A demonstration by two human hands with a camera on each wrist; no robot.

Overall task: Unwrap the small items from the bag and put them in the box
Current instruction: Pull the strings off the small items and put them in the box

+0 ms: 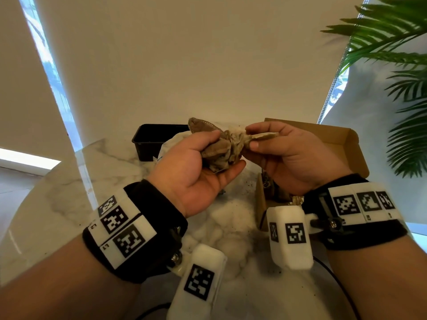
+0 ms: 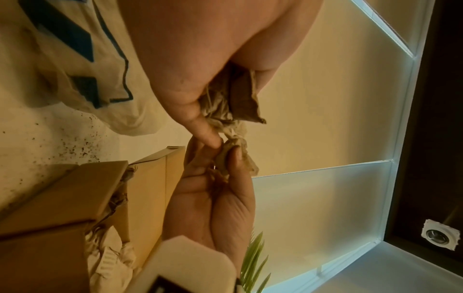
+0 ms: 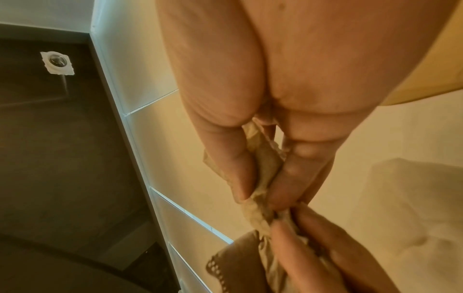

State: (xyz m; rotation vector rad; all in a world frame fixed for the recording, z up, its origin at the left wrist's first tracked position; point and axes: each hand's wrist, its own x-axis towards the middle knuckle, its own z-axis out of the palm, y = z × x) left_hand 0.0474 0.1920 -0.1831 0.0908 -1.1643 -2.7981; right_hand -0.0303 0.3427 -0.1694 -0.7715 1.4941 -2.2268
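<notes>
A small item in crumpled brown paper (image 1: 220, 155) is held up above the marble table (image 1: 69, 181). My left hand (image 1: 227, 149) grips its bulk, thumb on top and fingers curled beneath. My right hand (image 1: 251, 137) pinches the twisted paper tail between thumb and forefinger. In the left wrist view the wrapper (image 2: 225, 111) runs from my left hand (image 2: 210, 136) to the right hand (image 2: 225, 158). In the right wrist view the right hand (image 3: 260, 184) clamps the paper tail (image 3: 263, 166). What is inside the paper is hidden. The open cardboard box (image 1: 335, 139) stands just behind my right hand.
A black plastic tray (image 1: 150, 139) sits at the back of the table, with a white bag with blue print (image 2: 75, 59) beside it. Crumpled paper (image 2: 110, 257) lies in the box. Dark crumbs dot the marble. Palm fronds (image 1: 404, 88) hang at the right.
</notes>
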